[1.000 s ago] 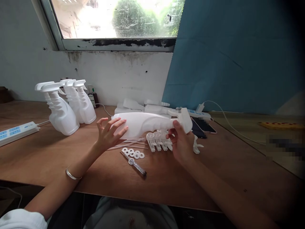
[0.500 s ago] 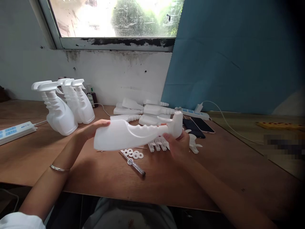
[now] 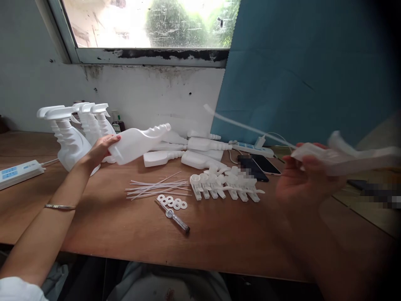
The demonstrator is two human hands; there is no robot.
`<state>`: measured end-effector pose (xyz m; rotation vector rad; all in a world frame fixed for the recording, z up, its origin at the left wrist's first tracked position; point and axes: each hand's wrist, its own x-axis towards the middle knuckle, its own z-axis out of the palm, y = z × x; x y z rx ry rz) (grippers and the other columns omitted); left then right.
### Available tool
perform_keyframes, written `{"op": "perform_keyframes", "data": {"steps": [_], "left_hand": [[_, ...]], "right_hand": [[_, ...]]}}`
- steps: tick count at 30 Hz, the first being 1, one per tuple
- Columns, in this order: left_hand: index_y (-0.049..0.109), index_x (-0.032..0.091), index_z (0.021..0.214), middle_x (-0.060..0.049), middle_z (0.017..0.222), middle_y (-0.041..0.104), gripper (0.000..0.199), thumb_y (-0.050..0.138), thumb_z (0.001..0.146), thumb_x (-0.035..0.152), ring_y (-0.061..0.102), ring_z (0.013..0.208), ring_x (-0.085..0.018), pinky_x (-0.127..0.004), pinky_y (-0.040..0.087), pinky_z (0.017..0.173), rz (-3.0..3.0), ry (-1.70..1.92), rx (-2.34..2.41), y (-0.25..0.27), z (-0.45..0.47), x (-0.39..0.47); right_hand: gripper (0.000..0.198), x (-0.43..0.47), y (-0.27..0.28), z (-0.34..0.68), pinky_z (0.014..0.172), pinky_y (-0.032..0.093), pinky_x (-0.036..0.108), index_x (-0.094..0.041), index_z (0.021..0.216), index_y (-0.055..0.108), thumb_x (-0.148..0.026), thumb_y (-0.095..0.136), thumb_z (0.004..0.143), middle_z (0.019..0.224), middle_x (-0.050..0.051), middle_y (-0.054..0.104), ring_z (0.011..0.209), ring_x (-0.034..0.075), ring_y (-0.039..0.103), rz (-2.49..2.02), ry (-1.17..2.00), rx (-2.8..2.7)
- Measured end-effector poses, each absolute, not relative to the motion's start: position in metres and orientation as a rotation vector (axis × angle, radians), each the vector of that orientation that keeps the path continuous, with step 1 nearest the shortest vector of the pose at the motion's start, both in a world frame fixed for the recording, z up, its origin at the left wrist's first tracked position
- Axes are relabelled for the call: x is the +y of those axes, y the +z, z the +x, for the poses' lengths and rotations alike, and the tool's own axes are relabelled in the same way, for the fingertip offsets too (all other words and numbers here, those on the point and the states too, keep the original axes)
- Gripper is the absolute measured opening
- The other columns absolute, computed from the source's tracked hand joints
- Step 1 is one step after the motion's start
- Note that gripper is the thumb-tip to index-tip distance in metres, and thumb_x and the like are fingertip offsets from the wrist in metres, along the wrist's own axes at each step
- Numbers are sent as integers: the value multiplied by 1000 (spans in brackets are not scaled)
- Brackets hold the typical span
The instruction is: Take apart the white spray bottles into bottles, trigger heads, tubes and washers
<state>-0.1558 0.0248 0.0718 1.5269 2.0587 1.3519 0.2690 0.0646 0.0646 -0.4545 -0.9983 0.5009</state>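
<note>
Clear plastic-handled screwdriver at seven o'clock in your view. At three, your right hand grips a white plastic trigger sprayer head, thin white tube attached. At nine, your left hand grips a tilted white plastic bottle by its base; upright white spray bottles behind.

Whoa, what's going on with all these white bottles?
Somebody is holding two pieces, apart from each other. The left hand grips a smooth white plastic bottle by its base, its topless neck tilted up. The right hand, a bit blurry, holds a white plastic spray head with a long thin whitish tube sticking out. On the brown table, white bottles with spray tops stand at the left.
</note>
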Motion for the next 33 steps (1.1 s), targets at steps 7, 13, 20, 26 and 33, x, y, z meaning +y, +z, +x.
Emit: {"op": "perform_keyframes", "data": {"steps": [7,13,20,26,33], "left_hand": [[53,15,100,-8,90,63,48,53,72,54,59,81,-24,-31,44,71,2229,1000,2528,49,-143,104],[52,17,103,-10,118,57,29,55,79,32,48,114,-23,-36,32,97,2799,711,2141,19,-136,165],[50,15,108,-14,115,58,34,56,78,29,51,109,-26,-43,28,98,2743,618,2239,7,-132,185],[49,14,111,-15,115,57,43,51,79,42,50,110,-27,-44,24,100,2761,535,2221,8,-127,181],[49,9,107,-16,108,56,37,50,77,31,51,103,-26,-38,36,89,2650,827,1938,31,-76,116]], "right_hand": [[16,76,41,266,78,49,49,-39,80,62,-25,65,72,100,-3,62,101,28,56,-459,453,-1058],[20,77,22,251,86,46,46,-28,80,59,-22,71,65,88,2,61,95,27,59,-456,607,-1138],[27,72,7,247,79,48,40,-23,81,54,-26,73,63,93,4,62,98,27,59,-571,711,-1289],[21,58,3,235,83,46,37,-23,82,53,-23,69,68,95,4,63,93,21,59,-635,760,-1572],[21,43,-3,209,84,45,38,-22,83,52,-25,68,70,98,4,62,95,20,58,-612,903,-1634]]}}
